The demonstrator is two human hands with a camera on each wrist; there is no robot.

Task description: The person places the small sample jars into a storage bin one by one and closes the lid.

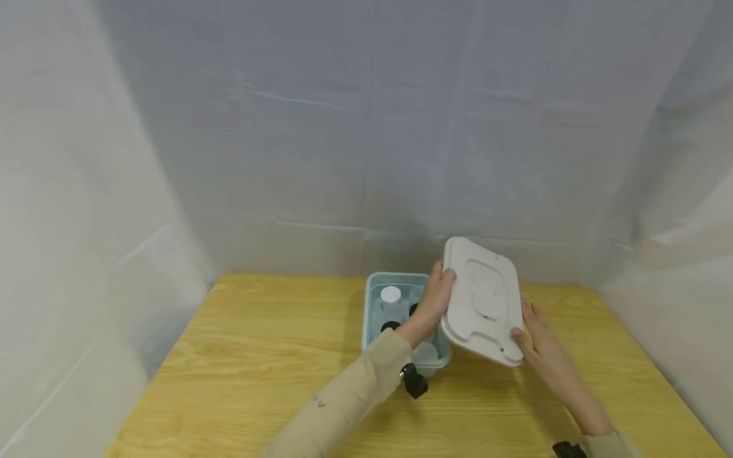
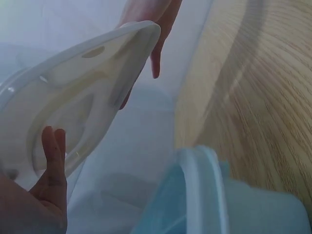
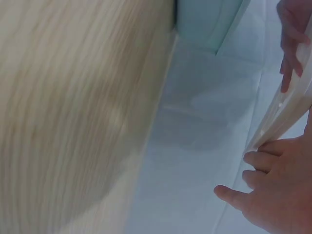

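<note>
A white rectangular lid hangs tilted above the wooden table, held between both hands. My left hand grips its left edge, thumb on the top face; in the left wrist view its fingers lie against the lid's underside. My right hand holds the lower right corner, and its fingers curl at the lid's rim. Just left of and below the lid stands an open light-blue box holding small bottles, one white-capped and two black-capped.
White sheeting closes in the table at the back and on both sides. The box's rim shows close under my left wrist. Bare wood lies left of the box and along the front edge.
</note>
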